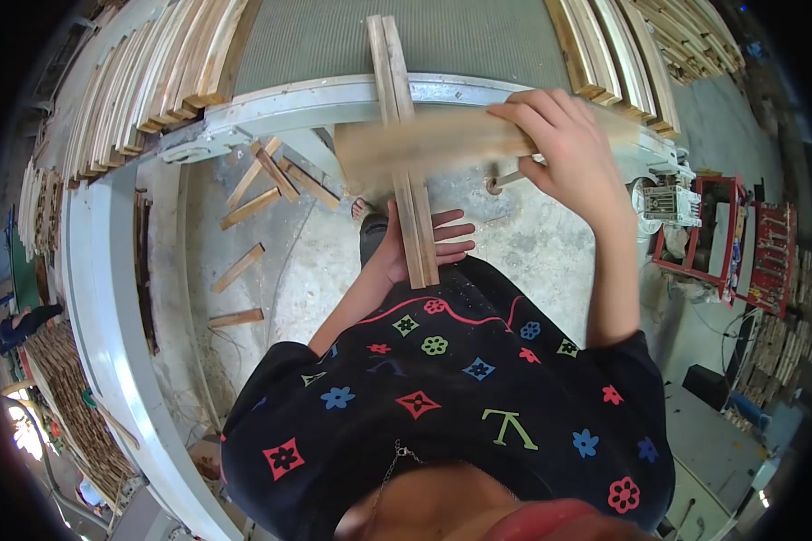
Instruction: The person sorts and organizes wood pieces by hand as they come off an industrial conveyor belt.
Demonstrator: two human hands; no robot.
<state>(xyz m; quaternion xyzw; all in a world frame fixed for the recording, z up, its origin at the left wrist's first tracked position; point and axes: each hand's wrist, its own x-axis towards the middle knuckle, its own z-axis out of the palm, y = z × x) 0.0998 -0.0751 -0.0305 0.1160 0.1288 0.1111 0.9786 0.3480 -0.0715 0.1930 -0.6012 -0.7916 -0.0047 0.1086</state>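
Note:
Two narrow wood strips (418,236) lie side by side, running from the ribbed belt (316,41) over the metal frame edge towards my body. My left hand (424,238) is under their near end, palm up, with the fingers spread out to the right beneath them. My right hand (555,144) grips a wider board (442,149), thumb below and fingers on top. That board is blurred by motion and lies crosswise over the strips; whether it touches them cannot be made out.
Stacked boards stand at the left (167,77) and right (613,54) of the belt. Short wood offcuts (251,207) lie on the floor below the metal frame (289,101). A red tool rack (767,257) is at the right. Another person (27,326) shows at the far left.

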